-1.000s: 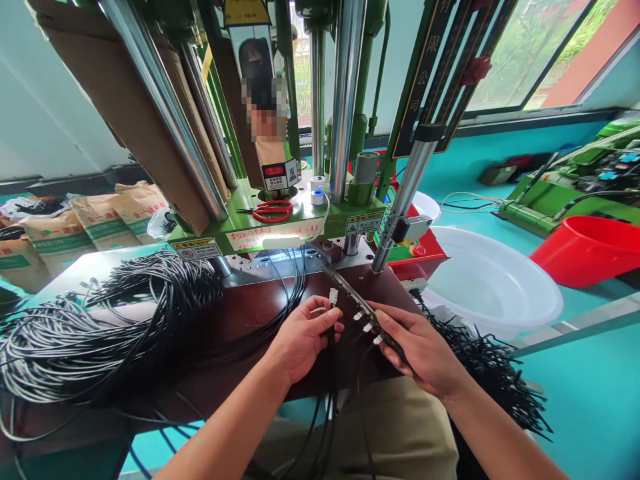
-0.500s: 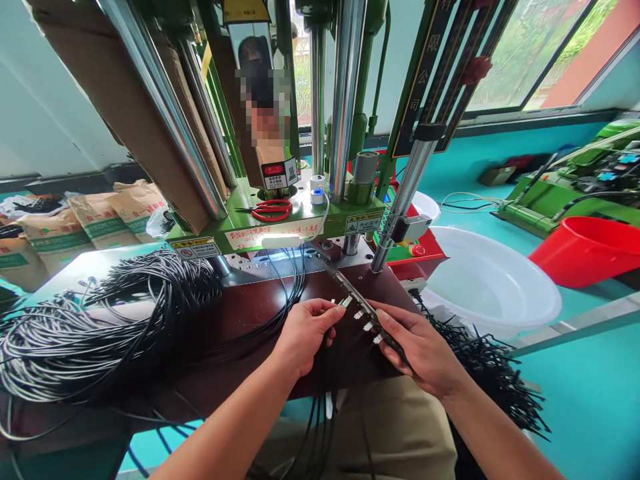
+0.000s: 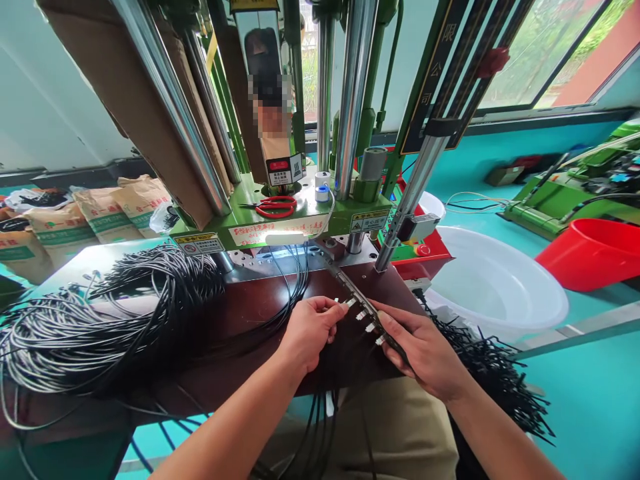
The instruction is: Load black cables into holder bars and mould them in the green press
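Note:
My right hand [image 3: 423, 343] is closed around the lower end of a long, dark metal bar [image 3: 347, 283] that slants from the machine's base towards me. Several small silvery connectors [image 3: 370, 327] sit along the bar's left edge. Pinched between the thumb and fingers of my left hand [image 3: 313, 330] is a cable connector [image 3: 351, 303], its tip at the bar's edge. Whether it is seated there I cannot tell. Black cables [image 3: 316, 417] hang below the hands in front of my lap.
A big coil of black cable [image 3: 165, 287] covers the table's left. The green press [image 3: 320, 223] stands ahead, with red-handled scissors [image 3: 276, 207] on its plate. At right are cut black pieces [image 3: 500, 373], a white tub [image 3: 543, 293] and a red bucket [image 3: 595, 257].
My left hand has brought the pinched connector slightly right, up to the bar's edge. My right hand keeps its hold on the bar. The whole view has shifted a little.

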A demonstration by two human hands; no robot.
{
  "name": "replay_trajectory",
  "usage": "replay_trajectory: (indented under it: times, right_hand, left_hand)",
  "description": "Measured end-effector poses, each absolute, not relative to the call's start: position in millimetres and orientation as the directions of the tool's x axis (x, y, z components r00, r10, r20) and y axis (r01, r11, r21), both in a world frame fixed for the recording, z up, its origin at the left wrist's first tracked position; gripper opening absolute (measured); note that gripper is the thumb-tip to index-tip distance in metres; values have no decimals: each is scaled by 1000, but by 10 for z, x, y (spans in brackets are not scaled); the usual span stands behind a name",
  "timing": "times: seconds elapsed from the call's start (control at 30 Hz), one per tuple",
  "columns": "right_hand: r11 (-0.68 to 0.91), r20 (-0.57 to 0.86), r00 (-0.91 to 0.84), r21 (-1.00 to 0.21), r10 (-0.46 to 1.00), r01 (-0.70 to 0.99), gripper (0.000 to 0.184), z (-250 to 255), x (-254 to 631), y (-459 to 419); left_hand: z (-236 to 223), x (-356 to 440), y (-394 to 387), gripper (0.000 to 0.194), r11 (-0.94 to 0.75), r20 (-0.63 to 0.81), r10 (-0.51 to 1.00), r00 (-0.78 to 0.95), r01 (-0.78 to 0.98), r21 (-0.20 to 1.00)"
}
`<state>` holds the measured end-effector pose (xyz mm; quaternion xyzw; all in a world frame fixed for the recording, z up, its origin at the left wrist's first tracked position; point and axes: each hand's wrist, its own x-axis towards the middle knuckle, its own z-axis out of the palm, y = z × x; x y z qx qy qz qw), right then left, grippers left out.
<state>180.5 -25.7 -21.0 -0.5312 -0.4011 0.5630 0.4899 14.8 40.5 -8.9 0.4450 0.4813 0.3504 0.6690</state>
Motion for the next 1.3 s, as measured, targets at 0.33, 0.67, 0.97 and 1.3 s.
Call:
replay_trajectory:
  times: [0.33, 0.67, 0.97, 1.3]
  right_hand:
    - [-178, -180, 66, -983, 981, -43, 58, -243, 1772, -270]
    - [-245, -258, 65, -956, 964, -160, 57, -190, 1877, -322]
    - [-227, -234, 35, -964, 972, -141, 57, -205, 1897, -314]
    - [-204, -206, 7, -972, 979, -115, 53, -273, 1939, -315]
  left_hand:
    - [-124, 178, 440, 22, 346, -332, 910, 249, -15, 938]
    - [-59, 88, 431, 16, 261, -238, 947, 216, -89, 961]
    - [-69, 149, 504, 22, 373, -334, 878, 343, -54, 926]
    - [-72, 144, 514, 28, 395, -355, 835, 420, -8, 919]
